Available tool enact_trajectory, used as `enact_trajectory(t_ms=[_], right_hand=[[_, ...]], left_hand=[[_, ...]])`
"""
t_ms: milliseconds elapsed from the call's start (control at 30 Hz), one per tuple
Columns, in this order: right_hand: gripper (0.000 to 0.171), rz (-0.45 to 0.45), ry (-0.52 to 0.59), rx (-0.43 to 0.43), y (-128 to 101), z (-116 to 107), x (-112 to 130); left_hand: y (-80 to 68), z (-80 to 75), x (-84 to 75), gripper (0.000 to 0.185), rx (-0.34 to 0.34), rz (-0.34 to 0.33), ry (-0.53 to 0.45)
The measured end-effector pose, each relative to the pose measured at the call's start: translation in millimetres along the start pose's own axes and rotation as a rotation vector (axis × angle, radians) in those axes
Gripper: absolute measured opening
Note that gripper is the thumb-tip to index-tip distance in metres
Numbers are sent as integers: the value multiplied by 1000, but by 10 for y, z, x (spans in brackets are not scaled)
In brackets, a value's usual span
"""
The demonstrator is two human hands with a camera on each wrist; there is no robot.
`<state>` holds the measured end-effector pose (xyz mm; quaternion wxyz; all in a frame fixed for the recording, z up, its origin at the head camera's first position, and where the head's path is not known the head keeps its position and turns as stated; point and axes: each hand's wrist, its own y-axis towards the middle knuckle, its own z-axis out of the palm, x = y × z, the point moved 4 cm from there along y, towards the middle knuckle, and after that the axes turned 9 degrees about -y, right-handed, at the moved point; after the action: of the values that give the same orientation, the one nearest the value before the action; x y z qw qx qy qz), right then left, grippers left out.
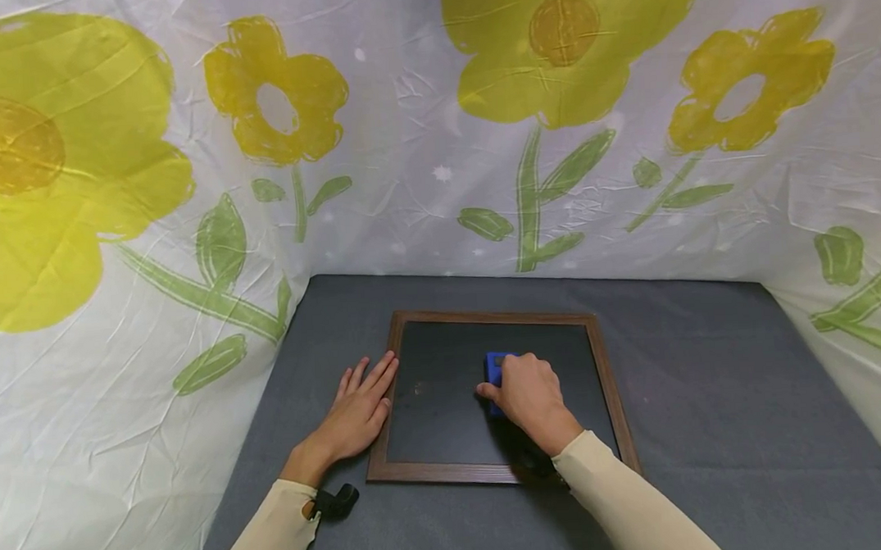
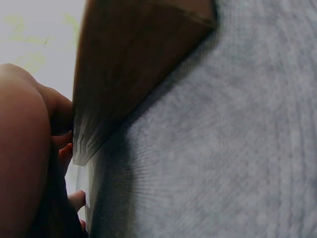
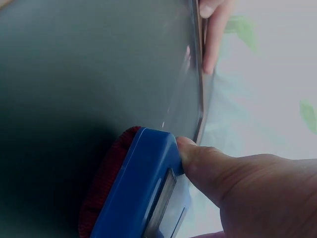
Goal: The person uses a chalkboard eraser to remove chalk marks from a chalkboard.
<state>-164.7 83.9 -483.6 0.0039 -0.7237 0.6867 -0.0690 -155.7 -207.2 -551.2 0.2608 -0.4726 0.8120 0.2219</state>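
A small blackboard (image 1: 447, 422) in a brown wooden frame (image 1: 486, 316) lies on the grey cloth. Over its middle, my right hand (image 1: 530, 392) grips a blue board eraser (image 1: 494, 361). In the right wrist view the eraser (image 3: 156, 153) shows a dark red pad facing the black surface, with the thumb against its blue body. My left hand (image 1: 358, 414) lies with fingers extended at the frame's left side, fingertips touching the wood. Seen from the left wrist, the frame's side (image 2: 133, 49) stands beside the left hand (image 2: 25, 134). Faint smudges (image 1: 418, 388) mark the board's left part.
Dark grey cloth (image 1: 711, 394) covers the surface around the board. White sheets with printed yellow flowers (image 1: 563, 32) hang at the back and both sides. A black wrist device (image 1: 336, 503) is strapped to the left wrist.
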Motion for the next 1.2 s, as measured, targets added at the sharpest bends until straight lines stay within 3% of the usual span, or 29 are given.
enact_trajectory(t_ms=[467, 733, 1200], right_hand=[[61, 77, 29, -3, -58, -59, -506], [63, 92, 14, 2, -101, -74, -706], [65, 154, 19, 31, -154, -121, -1052]], left_hand=[[1, 25, 52, 64, -15, 35, -17], [7, 6, 6, 66, 18, -18, 14], [7, 12, 20, 66, 25, -23, 20]])
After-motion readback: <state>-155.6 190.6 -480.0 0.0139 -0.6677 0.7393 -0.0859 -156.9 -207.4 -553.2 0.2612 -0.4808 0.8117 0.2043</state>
